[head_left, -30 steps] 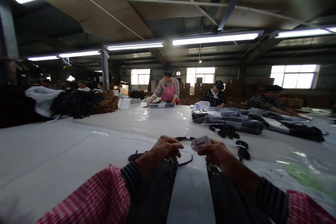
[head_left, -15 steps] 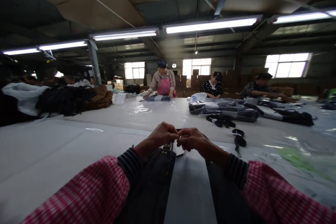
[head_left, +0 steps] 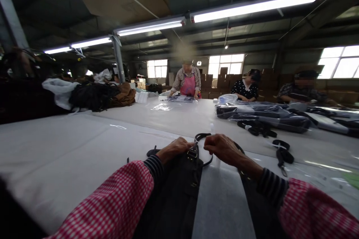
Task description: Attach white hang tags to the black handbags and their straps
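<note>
A black bag (head_left: 171, 201) lies in front of me with a broad pale paper strip (head_left: 224, 201) down its middle. At its far end a black strap (head_left: 203, 135) forms a loop above a metal buckle (head_left: 192, 153). My left hand (head_left: 176, 148) is closed at the strap beside the buckle, its fingertips by a small white tie (head_left: 195, 141). Just right of the loop, my right hand (head_left: 223, 150) is closed with fingers curled; what it pinches, if anything, is too small to make out.
Plastic-wrapped black goods (head_left: 260, 115) lie on the white table (head_left: 134, 123) to the right, near coiled black straps (head_left: 283, 153). Dark and brown goods (head_left: 98, 95) are heaped at the left. Across the table, a person in a pink apron (head_left: 187, 85) and others work.
My hands, together before, are now apart, the right drawn to the right. The strap loop and buckle show more plainly. The view has turned left, so the scene sits further right.
</note>
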